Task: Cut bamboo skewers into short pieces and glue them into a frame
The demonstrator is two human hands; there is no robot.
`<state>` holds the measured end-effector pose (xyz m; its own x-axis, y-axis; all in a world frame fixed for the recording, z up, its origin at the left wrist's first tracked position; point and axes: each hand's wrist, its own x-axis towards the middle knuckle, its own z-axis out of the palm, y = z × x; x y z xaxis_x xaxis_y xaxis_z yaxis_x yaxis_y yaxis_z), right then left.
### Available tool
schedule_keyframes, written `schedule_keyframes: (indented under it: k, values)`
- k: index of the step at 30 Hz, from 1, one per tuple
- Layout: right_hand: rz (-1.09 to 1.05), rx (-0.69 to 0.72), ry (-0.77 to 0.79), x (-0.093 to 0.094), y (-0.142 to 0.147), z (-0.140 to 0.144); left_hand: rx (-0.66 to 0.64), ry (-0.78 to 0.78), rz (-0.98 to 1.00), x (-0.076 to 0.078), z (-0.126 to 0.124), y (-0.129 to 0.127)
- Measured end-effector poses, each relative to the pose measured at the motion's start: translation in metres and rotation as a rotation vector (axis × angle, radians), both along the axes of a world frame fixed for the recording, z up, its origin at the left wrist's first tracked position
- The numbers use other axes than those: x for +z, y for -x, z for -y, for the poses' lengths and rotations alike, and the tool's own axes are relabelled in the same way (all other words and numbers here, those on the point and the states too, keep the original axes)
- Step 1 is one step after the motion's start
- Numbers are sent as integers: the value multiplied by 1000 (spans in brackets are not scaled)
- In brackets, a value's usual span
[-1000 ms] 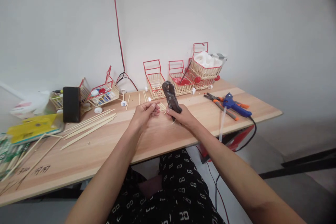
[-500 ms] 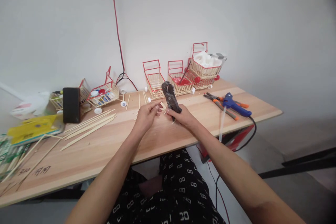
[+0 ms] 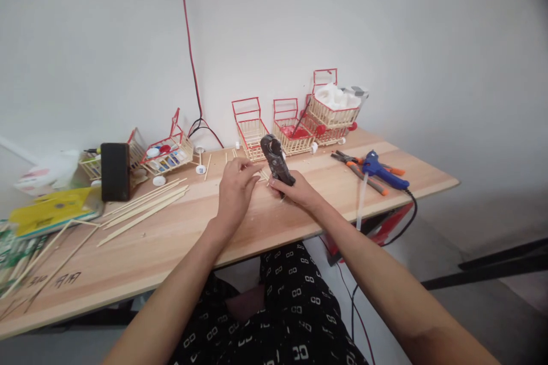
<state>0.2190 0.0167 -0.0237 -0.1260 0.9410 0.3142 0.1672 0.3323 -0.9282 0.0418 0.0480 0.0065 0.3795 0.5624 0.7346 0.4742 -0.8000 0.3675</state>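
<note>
My right hand (image 3: 295,189) grips a dark pair of cutting pliers (image 3: 275,159), jaws pointing up, over the middle of the wooden table (image 3: 180,239). My left hand (image 3: 234,189) is just left of it, fingers pinched on a thin short bamboo stick (image 3: 261,173) that lies between the two hands. A few more short sticks lie on the table just behind the hands.
Small red and bamboo cart models (image 3: 250,128) stand along the wall. A blue glue gun (image 3: 382,171) and orange-handled pliers (image 3: 355,164) lie at the right. Long bamboo sticks (image 3: 141,205), a black box (image 3: 115,171) and yellow packaging (image 3: 51,208) sit to the left.
My left hand has moved slightly forward and up the table, fingers reaching toward the short sticks. The right hand with the pliers has barely shifted.
</note>
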Motion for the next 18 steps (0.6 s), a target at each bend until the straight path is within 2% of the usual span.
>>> schedule_keyframes:
  k: [2, 5, 8, 10, 12, 14, 16, 18]
  values:
    - [-14, -4, 14, -1, 0, -1, 30, -277, -222, 2, 0, 1]
    - [-30, 16, 32, -2, 0, -1, 26, -523, -402, 3, -3, 2]
    - [-58, 51, 61, -1, 0, -1, 2, -653, -433, 5, -6, 3]
    - [-107, 81, 88, 1, -1, 0, -44, -661, -454, 6, -9, 4]
    - [-175, 123, 115, 2, -2, 0, -79, -574, -449, 6, -11, 4]
    - [-236, 140, 125, 3, -2, 0, -83, -373, -366, 5, -12, 4]
    - [-264, 105, 110, 3, -3, -1, -96, -38, -203, 5, -10, 4]
    - [-251, 40, 84, 1, -3, -3, -163, 356, -26, 5, -7, 3]
